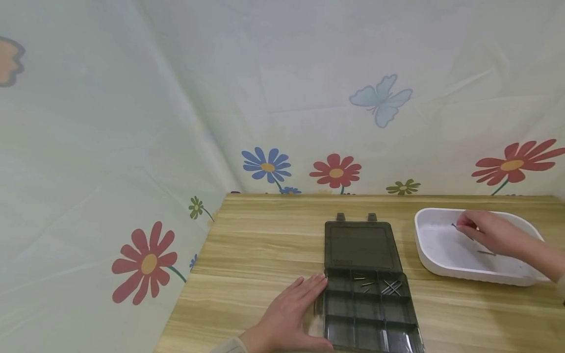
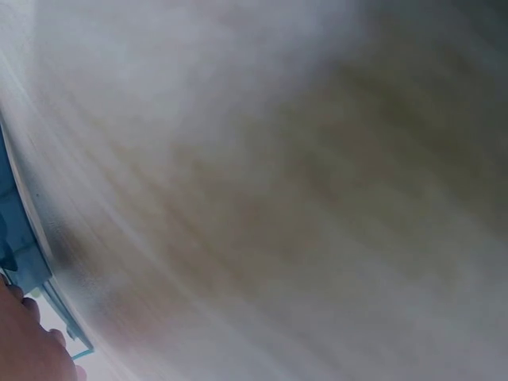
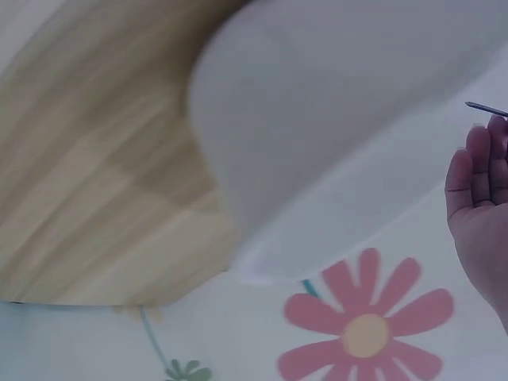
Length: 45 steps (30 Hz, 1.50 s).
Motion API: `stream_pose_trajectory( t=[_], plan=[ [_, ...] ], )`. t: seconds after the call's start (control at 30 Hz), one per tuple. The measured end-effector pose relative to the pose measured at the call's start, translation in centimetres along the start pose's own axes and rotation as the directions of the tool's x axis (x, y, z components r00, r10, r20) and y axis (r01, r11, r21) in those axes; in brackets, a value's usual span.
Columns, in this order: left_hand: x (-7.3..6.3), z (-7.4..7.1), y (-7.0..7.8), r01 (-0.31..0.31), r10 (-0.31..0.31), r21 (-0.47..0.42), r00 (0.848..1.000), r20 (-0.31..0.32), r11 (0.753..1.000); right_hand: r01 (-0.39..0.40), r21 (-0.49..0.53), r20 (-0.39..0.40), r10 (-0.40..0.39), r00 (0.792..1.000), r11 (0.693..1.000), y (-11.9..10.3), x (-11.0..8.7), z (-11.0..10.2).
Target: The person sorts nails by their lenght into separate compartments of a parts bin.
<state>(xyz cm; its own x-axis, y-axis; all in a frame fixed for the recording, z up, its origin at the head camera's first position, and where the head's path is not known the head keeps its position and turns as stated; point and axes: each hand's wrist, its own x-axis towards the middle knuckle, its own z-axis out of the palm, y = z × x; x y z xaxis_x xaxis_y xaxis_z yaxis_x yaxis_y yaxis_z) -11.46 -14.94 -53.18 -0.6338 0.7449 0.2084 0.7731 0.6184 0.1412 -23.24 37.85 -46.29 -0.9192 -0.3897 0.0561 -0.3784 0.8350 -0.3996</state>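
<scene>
**Nail (image 1: pixel 454 225) pinched inside white tray (image 1: pixel 446 252); compartment box (image 1: pixel 339 305) touched at its left edge**

The nail is held between the bent thumb and fingers of the right hand (image 1: pixel 490 233), inside the tray's rim; most of it is covered by the fingers. A loose nail (image 1: pixel 487 253) is seen on the tray floor, just beside that hand.

The box is set to the left of the tray, apart from it. Its left edge is touched by the left hand (image 1: pixel 287 314), whose fingers are straight and near together, with the thumb spread away toward the near corner. The lid (image 1: pixel 362 245) is laid back on the table (image 1: pixel 260 240). In the far row, small fasteners (image 1: pixel 359 279) are contained in the middle compartment and longer, crossed nails (image 1: pixel 392 288) in the right one. Whether the bright streaks (image 1: pixel 384 339) in the near row are nails or reflections cannot be told.

The surroundings are covered by a flower-printed sheet (image 1: pixel 287 122).
</scene>
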Motion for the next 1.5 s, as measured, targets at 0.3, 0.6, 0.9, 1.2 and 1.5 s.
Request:
stream_pose_trajectory(
  t=[0.3,0.6,0.9,1.2,1.5],
  plan=[
    [0.0,-0.1,0.0,0.0,0.0,0.025,1.0,-0.002,1.0,0.146,-0.007,-0.083,-0.146,0.986,0.989,-4.8,0.7,0.1],
    [0.0,-0.1,0.1,0.005,-0.005,0.032,1.0,0.003,0.999,0.443,0.031,-0.198,-0.428,0.882,0.896,-9.6,1.1,2.4],
    [0.0,-0.1,0.2,0.016,-0.016,0.043,1.0,-0.004,0.999,0.456,0.196,-0.103,-0.444,0.89,0.868,-12.2,0.8,4.6],
    [0.0,0.0,0.2,0.01,-0.01,0.045,1.0,-0.016,0.999,0.449,0.242,-0.073,-0.445,0.893,0.86,-12.8,0.8,6.5],
    [-0.1,0.0,0.2,0.021,-0.021,0.038,1.0,-0.008,0.999,0.465,0.185,-0.083,-0.458,0.885,0.866,-12.9,1.4,7.5]
  ],
)
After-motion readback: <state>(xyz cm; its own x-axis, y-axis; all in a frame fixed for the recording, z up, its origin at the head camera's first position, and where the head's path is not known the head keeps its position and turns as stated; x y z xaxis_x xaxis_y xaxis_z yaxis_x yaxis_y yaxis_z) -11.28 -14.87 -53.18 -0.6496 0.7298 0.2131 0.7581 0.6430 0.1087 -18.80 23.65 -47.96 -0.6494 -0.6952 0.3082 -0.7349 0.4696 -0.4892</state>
